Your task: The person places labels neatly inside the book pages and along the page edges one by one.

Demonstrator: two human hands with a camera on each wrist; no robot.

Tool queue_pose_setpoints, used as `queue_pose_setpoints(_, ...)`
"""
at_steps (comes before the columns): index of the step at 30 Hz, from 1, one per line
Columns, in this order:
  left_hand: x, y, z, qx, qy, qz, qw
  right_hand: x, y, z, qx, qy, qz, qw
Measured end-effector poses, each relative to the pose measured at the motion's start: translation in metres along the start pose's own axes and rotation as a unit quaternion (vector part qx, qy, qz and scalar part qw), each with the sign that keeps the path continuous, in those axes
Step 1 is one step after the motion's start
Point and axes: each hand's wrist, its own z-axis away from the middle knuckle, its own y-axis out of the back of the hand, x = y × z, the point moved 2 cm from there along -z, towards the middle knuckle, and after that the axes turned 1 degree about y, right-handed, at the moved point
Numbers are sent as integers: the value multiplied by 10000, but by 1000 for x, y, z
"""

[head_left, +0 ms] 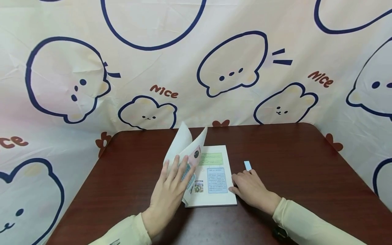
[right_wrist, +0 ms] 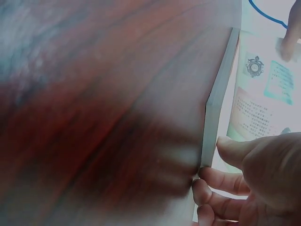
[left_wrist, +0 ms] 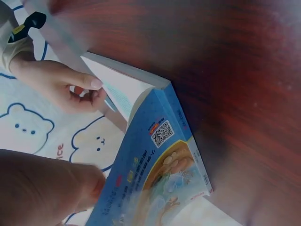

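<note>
at a dark red-brown desk [head_left: 131,170], with a book [head_left: 203,173] spread near the middle, between the left hand [head_left: 169,190] and the right hand [head_left: 251,189]. hands apart from each other, one to each side. pressing against the printed side of the lifted pages [head_left: 179,146] with the left, fingers straight and fanned, not curled round anything. raised over the left half, with a slight bend near the top. pinching the right edge of the book near its lower corner with the right, thumb laid along the page block, other fingers curled in low at the side, close to the desk.

on the flat right-hand page, a green panel [head_left: 211,158] higher up, a blue text panel [head_left: 217,180] below it, and a small photo [head_left: 198,186] at lower left. from the left wrist, a blue cover [left_wrist: 136,165] slanting up from the spine [left_wrist: 186,136], with a qr code [left_wrist: 162,134] and a yellow-brown illustration.

just beyond the fingers of the right, a small pale blue and white block [head_left: 247,165] on the desk. wearing pale sleeves [head_left: 122,231], plus a dark strap [head_left: 279,232] at the right wrist. behind, a pale backdrop [head_left: 183,64] with blue-outlined animal faces and brown "nice" lettering.
</note>
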Motion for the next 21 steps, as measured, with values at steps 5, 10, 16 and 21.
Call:
queue_pose_setpoints(5, -3, 3, 6, -326, 139, 61, 9994, 1, 0, 1, -8, -20, 42, 10000)
queue_pose_setpoints(10, -7, 5, 14, -611, 285, 172, 9976, -1, -1, 2, -46, -20, 35, 10000)
queue_pose_setpoints(16, -15, 9, 22, -1518, 411, 177, 9874, -2, -1, 1, -70, -12, 62, 10000)
queue_pose_setpoints(21, -23, 7, 24, -1910, 386, 172, 9807, -1, 1, 1, -41, 1, 91, 10000)
